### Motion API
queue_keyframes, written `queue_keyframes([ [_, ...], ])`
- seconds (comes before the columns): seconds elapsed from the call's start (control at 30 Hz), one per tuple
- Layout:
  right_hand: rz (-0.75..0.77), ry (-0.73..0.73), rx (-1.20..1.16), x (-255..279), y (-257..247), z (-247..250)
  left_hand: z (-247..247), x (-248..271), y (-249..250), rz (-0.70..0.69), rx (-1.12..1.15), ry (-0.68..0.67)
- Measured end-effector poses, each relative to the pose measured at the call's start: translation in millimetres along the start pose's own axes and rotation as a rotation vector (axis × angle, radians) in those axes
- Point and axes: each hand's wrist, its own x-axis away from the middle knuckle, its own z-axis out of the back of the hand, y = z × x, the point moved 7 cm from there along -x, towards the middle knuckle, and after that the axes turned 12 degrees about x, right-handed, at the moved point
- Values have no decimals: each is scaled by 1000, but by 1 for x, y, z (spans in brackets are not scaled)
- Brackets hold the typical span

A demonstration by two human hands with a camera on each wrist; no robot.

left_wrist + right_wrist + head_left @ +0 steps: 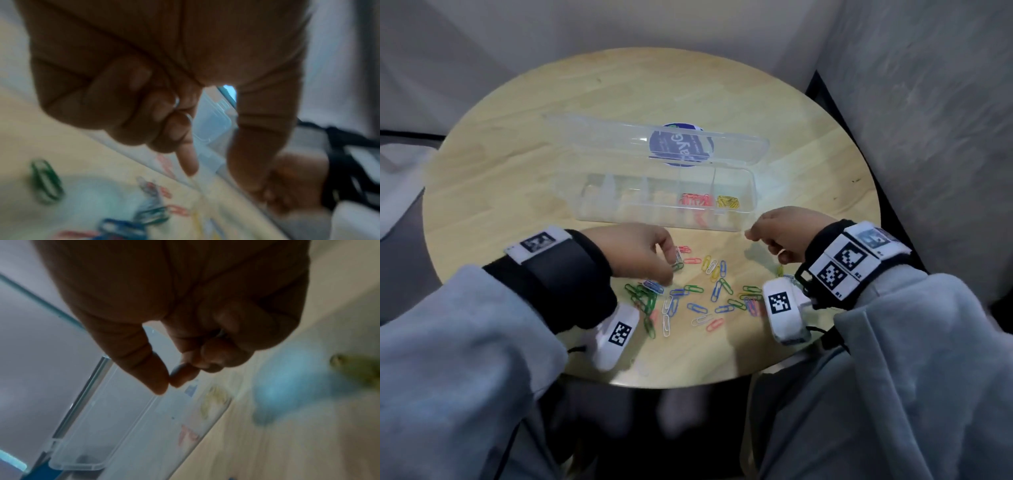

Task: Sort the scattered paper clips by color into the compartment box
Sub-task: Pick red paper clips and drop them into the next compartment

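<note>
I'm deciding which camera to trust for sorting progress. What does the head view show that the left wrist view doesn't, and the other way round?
Head only: the whole open box with its lid, red clips and yellow clips in the two rightmost compartments, and white clips among the loose pile.
Left wrist only: the left hand from below, fingers curled; a pale glint between them, too blurred to identify.
Both: green clips, blue clips, the table, the right hand.

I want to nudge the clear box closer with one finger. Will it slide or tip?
The box probably slides easily: it looks like thin plastic and holds only a few red clips and yellow clips. Its open lid leans back, so a high push might rock it. Pushing low seems safer.
</note>
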Motion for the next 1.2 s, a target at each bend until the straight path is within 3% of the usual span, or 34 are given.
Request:
queue_keyframes([
  [0.07,-6,67,170,8,4,9,-7,8,-5,34,-251,24],
  [0.17,-9,138,246,16,15,19,-22,16,-8,76,-431,41],
  [0.3,-90,194,297,27,38,32,-35,17,-6,35,-620,23],
  [0.6,-198,121,581,34,58,19,-38,10,-5,-23,-602,89],
  [0.9,-126,156,557,17,51,4,-31,1,0,-92,-517,146],
  [1.2,-78,65,658,8,35,3,-35,-3,4,-120,-528,96],
])
